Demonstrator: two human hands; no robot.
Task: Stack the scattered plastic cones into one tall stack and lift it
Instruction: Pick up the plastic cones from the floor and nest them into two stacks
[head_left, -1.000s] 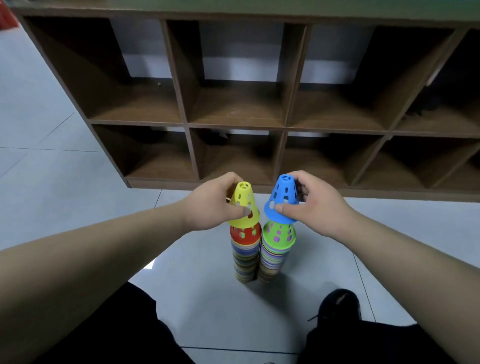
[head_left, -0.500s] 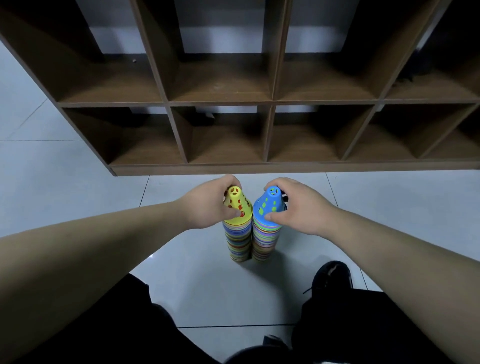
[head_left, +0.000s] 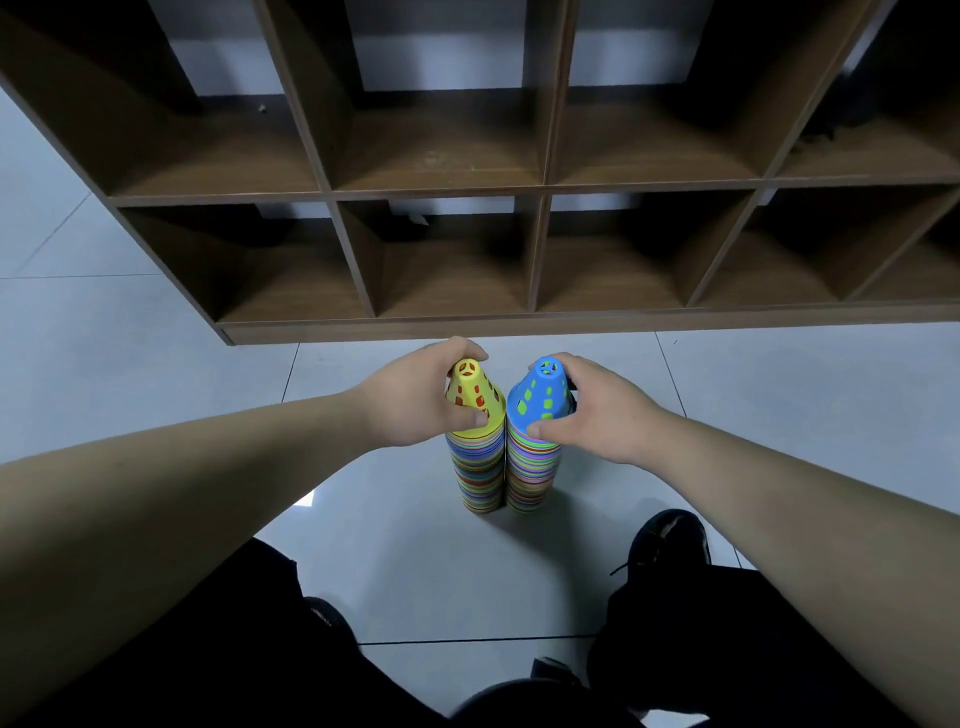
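Two tall stacks of many-coloured plastic cones stand side by side on the floor, touching. The left stack (head_left: 478, 475) is topped by a yellow cone (head_left: 474, 397) with red showing through its holes. The right stack (head_left: 531, 475) is topped by a blue cone (head_left: 541, 397) with green showing through. My left hand (head_left: 415, 402) grips the yellow cone, thumb at its rim. My right hand (head_left: 602, 410) grips the blue cone, thumb at its rim and fingers behind it.
A dark wooden cubby shelf (head_left: 519, 325) stands on the floor just beyond the stacks. Grey floor tiles (head_left: 130, 364) lie around. My legs in black trousers and a black shoe (head_left: 670, 538) are close below the stacks.
A second ago both top cones sat raised above a red and a green cone. Both have been pushed down flush onto their stacks, and my hands stay on them.
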